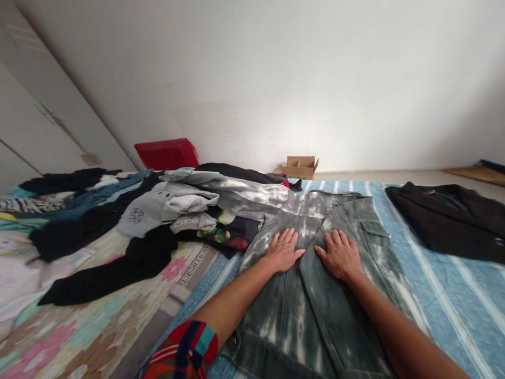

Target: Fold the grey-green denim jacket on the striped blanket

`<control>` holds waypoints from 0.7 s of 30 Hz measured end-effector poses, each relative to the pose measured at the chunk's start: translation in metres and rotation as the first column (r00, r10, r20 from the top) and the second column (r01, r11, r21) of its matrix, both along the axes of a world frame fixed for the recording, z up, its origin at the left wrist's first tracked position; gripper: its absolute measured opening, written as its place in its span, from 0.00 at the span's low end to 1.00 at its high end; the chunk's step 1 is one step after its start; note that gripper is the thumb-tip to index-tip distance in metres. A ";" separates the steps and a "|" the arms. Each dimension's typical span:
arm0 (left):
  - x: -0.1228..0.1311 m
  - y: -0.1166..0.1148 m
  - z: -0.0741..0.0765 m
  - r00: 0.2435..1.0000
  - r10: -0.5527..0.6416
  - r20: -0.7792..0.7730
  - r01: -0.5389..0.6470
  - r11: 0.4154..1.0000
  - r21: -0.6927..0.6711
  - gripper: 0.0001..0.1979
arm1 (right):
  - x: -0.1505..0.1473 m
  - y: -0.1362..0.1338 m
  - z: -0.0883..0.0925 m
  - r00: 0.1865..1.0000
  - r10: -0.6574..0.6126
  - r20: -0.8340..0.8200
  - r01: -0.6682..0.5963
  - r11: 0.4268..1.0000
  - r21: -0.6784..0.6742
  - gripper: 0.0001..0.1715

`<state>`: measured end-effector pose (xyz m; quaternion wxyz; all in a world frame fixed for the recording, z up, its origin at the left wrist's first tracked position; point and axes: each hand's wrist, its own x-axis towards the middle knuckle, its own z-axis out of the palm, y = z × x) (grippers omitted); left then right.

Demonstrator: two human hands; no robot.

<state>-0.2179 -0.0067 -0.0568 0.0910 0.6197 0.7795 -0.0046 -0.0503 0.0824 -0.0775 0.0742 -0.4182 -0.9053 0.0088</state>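
A grey-green, bleach-patterned denim jacket (pixel 292 310) lies spread on the blue striped cover in front of me. One of its sleeves stretches away to the left over other clothes. My left hand (pixel 283 250) rests flat on the jacket's left half, fingers stretched out. On the right half, beside a flap pocket, my right hand (pixel 340 255) also lies flat with its fingers extended. Both palms press on the cloth and neither hand grips anything. A metal button shows near the jacket's lower left corner.
To the left, a heap of clothes, including a grey garment (pixel 145 210) and a black one (pixel 118 268), covers a flowered sheet (pixel 98 337). A folded black garment (pixel 450 216) lies right on the blue striped cover (pixel 445 300). Against the wall are a red box (pixel 168 153) and an open cardboard box (pixel 299 167).
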 end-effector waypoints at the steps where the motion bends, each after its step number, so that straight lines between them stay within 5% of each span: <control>1: 0.001 -0.003 0.001 1.000 -0.007 -0.001 0.007 1.000 0.001 0.37 | 0.001 0.000 0.000 1.000 0.000 0.004 0.000 1.000 0.001 0.37; 6: 0.007 -0.014 0.007 1.000 0.008 0.003 -0.008 1.000 -0.009 0.35 | 0.003 0.001 0.000 1.000 0.000 0.015 0.000 1.000 0.020 0.37; 13: 0.015 -0.058 0.003 0.999 -0.038 -0.026 0.038 0.999 -0.002 0.34 | 0.006 0.000 0.001 1.000 0.001 0.015 -0.001 0.999 0.034 0.36; 21: 0.020 -0.074 0.015 0.999 -0.038 0.005 0.038 0.998 -0.042 0.35 | 0.008 0.002 0.001 0.999 -0.001 0.042 -0.002 0.999 0.050 0.36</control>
